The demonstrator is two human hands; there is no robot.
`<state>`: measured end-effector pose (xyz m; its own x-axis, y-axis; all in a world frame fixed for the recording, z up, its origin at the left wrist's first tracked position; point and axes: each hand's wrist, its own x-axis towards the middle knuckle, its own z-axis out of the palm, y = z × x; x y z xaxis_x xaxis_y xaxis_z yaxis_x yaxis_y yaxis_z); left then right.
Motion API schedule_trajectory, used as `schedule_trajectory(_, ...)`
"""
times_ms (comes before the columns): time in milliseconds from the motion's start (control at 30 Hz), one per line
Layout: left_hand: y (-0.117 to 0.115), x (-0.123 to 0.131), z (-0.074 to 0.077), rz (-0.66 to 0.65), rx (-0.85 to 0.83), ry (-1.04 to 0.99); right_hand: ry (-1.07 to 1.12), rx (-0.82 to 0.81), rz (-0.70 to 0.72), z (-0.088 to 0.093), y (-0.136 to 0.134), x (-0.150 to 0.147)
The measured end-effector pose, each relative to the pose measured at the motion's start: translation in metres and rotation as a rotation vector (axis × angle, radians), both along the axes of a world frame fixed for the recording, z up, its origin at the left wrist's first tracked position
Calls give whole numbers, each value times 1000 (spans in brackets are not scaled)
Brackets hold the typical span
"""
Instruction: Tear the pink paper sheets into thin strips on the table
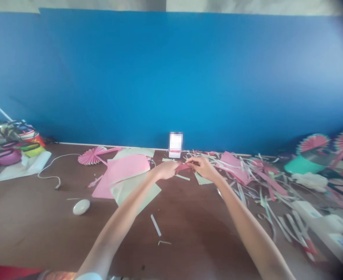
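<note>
Between my two hands is a small piece of pink paper (184, 167), held above the brown table. My left hand (168, 170) is closed on its left end, while the fingers of my right hand (200, 166) pinch the right end. How the paper is folded is too small to tell. Just beyond the hands a white upright phone-like object (175, 147) leans near the wall, its upper part blurred. Left of my left hand lie pink paper sheets (127, 168) on pale green sheets (152, 191). A pleated pink paper fan (92, 156) rests behind them.
A white computer mouse (81, 207) sits at the left, near a white cable (50, 163). Many paper strips (241, 190) are tangled on the right, beside a green container (304, 165) and more pink fans. Colourful bags (8, 155) stand far left. The blue wall (171, 77) bounds the table (189, 241).
</note>
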<state>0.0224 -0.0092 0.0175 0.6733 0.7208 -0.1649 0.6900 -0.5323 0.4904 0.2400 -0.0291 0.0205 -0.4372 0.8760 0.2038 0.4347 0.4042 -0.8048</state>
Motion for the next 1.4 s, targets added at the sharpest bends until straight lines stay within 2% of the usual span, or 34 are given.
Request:
schedule_trajectory(233,4,-3,3,-12,-106,-121,-30,-8,37,5,-1,0)
schedule_trajectory(433,1,-6,10,-36,-330,-150,-108,6,41,8,-4,4)
schedule_trajectory(600,-2,-6,17,-73,-412,-131,-64,-28,58,7,-5,3)
schedule_trajectory(767,-7,-5,21,-105,-378,-157,5,-38,33,3,-3,3)
schedule_trajectory(967,-10,-3,19,-71,-146,-212,53,-36,-25,1,-1,4)
schedule_trajectory(1167,-13,4,16,-65,-184,-136,-7,42,-53,5,-3,1)
schedule_trajectory(1400,-13,9,9,-58,-52,-63,-33,62,-97,5,-4,-1)
